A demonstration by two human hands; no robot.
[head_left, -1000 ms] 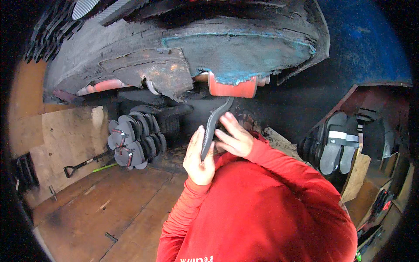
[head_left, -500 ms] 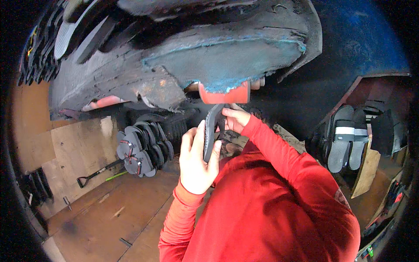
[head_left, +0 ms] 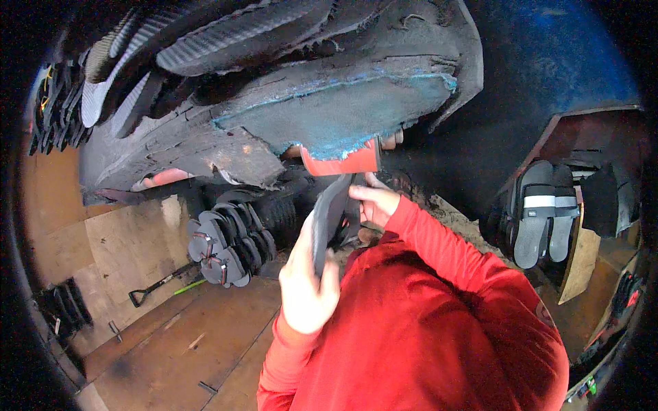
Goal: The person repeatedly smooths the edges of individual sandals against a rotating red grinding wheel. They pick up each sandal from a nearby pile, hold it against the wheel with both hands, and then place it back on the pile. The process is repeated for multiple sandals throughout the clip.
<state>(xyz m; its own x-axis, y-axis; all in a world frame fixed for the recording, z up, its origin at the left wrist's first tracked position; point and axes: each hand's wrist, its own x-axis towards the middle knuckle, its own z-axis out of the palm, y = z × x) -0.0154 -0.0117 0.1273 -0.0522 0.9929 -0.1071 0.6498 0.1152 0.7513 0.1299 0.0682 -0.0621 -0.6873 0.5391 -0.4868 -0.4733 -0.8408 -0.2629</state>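
Note:
A dark grey sandal [head_left: 332, 205] stands on edge between my hands, its far end just below a red belt on a roller [head_left: 339, 163]; whether they touch I cannot tell. My left hand [head_left: 308, 281] grips its near end from the left, and my right hand [head_left: 375, 200] pinches it near the far end from the right. A ragged, blue-edged cloth flap [head_left: 329, 109] hangs over the belt on the blackened machine housing [head_left: 178, 151].
Stacked flip-flops [head_left: 219, 253] hang low at the left. Striped slides [head_left: 531, 219] hang at the right beside a plywood board [head_left: 576, 267]. More soles [head_left: 240, 38] lie on the housing. A black-handled shovel [head_left: 154, 284] lies on the left near brown boarding [head_left: 178, 342].
My right hand's spread fingers have closed round the sandal's far end. My left hand and the sandal's near end have moved down in the picture. The view has shifted, showing more soles above.

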